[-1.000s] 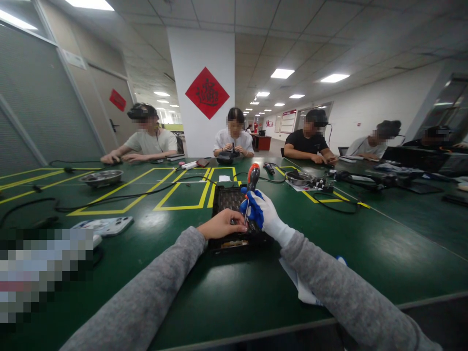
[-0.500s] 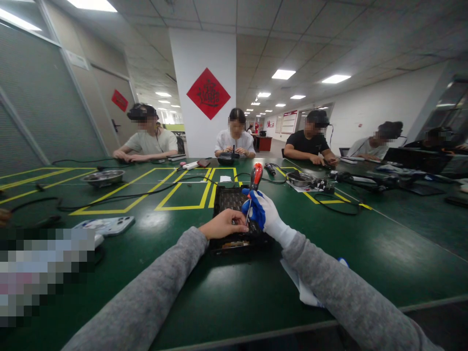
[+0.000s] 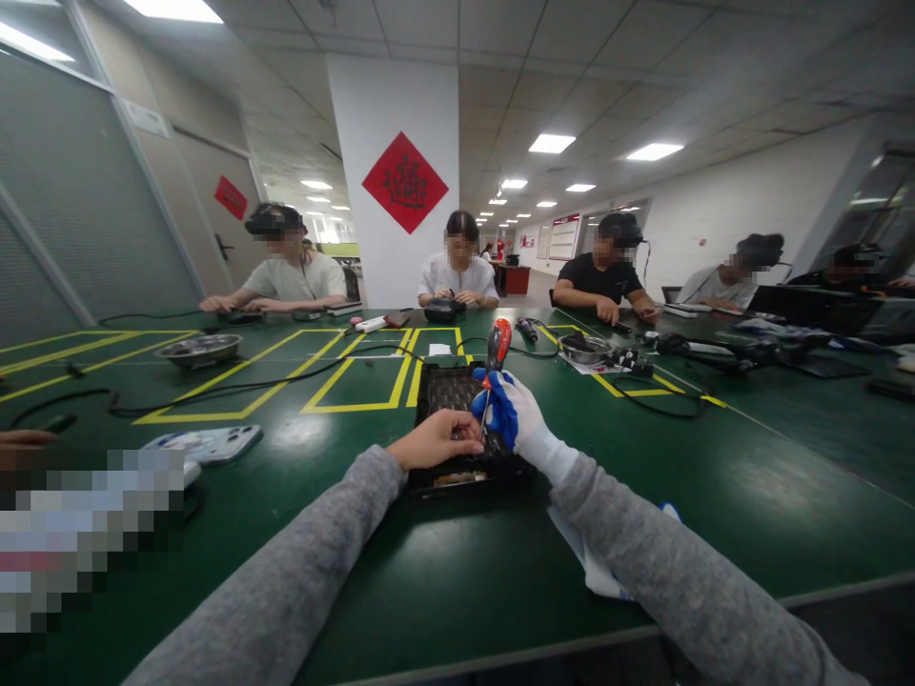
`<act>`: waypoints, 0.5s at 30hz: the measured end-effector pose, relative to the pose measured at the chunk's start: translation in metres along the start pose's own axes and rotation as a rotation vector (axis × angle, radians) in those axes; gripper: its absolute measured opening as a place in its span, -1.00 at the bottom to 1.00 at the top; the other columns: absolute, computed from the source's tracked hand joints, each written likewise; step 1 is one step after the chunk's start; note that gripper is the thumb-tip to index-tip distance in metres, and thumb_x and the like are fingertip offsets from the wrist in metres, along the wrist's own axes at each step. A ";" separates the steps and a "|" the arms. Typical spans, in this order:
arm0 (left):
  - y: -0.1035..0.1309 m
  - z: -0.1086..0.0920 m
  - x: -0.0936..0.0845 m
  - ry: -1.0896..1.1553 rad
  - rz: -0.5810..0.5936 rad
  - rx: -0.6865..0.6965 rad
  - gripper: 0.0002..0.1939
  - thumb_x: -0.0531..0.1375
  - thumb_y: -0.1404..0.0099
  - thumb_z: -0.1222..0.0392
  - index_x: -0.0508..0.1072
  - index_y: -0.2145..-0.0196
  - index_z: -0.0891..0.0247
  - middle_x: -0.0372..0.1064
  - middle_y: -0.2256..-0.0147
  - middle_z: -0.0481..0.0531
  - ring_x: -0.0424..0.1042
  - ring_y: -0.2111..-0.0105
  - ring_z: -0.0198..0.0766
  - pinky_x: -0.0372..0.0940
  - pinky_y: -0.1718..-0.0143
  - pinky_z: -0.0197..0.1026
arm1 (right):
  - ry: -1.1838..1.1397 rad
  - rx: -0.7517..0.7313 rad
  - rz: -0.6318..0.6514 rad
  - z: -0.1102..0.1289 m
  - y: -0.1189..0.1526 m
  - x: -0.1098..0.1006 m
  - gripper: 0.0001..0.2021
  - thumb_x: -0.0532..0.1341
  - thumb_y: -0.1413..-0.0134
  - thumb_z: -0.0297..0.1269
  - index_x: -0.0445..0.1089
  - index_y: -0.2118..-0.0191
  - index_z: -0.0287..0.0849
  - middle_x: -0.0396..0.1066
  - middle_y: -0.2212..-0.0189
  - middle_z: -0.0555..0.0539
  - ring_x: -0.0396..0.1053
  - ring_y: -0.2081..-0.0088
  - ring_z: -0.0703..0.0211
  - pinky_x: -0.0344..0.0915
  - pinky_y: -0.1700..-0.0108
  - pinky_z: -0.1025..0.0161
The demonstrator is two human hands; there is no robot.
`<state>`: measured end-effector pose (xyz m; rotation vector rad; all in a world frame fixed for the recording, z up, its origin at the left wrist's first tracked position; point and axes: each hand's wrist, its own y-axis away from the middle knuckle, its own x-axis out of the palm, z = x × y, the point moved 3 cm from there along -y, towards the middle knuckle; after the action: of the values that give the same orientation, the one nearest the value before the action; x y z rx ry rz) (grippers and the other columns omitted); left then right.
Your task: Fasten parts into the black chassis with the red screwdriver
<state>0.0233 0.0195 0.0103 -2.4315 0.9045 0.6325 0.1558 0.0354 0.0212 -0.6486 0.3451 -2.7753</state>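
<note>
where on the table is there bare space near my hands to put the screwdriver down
Bare green table lies right of the black device, before the metal bowl and its cables. Another bare patch sits between the device and the white controller. It is crowded around the left hand, the right hand and the screwdriver.

Black cable (image 3: 235, 385) crosses table (image 3: 715, 476) left; right side open.

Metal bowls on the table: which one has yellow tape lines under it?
The right metal bowl, ahead of the gloved right hand, sits on yellow tape lines. The left metal bowl rests on plain green table between the lines.
</note>
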 end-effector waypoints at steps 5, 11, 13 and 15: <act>0.001 -0.007 0.002 0.036 0.090 0.025 -0.74 0.17 -0.16 0.14 0.42 0.28 0.41 0.44 0.33 0.12 0.39 0.33 -0.30 0.27 0.24 -0.25 | 0.008 0.032 0.015 0.001 0.002 0.002 -0.63 0.18 0.06 -0.06 0.30 0.19 -0.21 0.37 0.64 0.03 0.23 0.69 0.38 0.15 0.66 0.45; 0.000 -0.003 0.000 -0.029 -0.007 -0.033 -0.72 0.22 -0.09 0.08 0.44 0.38 0.41 0.42 0.45 0.05 0.37 0.44 -0.33 0.27 0.35 -0.28 | 0.038 -0.014 0.001 0.002 0.004 0.003 -0.66 0.19 0.08 -0.04 0.27 0.24 -0.18 0.35 0.65 0.07 0.20 0.70 0.40 0.11 0.67 0.46; 0.001 -0.003 -0.001 -0.053 -0.017 -0.025 -0.73 0.21 -0.10 0.08 0.44 0.39 0.41 0.41 0.46 0.03 0.36 0.45 -0.34 0.26 0.36 -0.30 | 0.031 -0.029 -0.002 0.001 0.003 0.002 -0.67 0.20 0.08 -0.05 0.26 0.25 -0.17 0.36 0.63 0.07 0.23 0.68 0.39 0.13 0.64 0.46; 0.002 -0.004 -0.002 -0.078 -0.004 -0.010 -0.73 0.19 -0.13 0.09 0.44 0.38 0.41 0.42 0.45 0.04 0.36 0.43 -0.33 0.26 0.34 -0.31 | 0.027 -0.025 0.001 0.001 0.002 0.001 -0.67 0.20 0.08 -0.05 0.28 0.25 -0.17 0.36 0.63 0.06 0.24 0.67 0.39 0.14 0.64 0.46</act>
<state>0.0221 0.0168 0.0142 -2.3986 0.8671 0.7268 0.1557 0.0332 0.0214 -0.6167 0.3866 -2.7854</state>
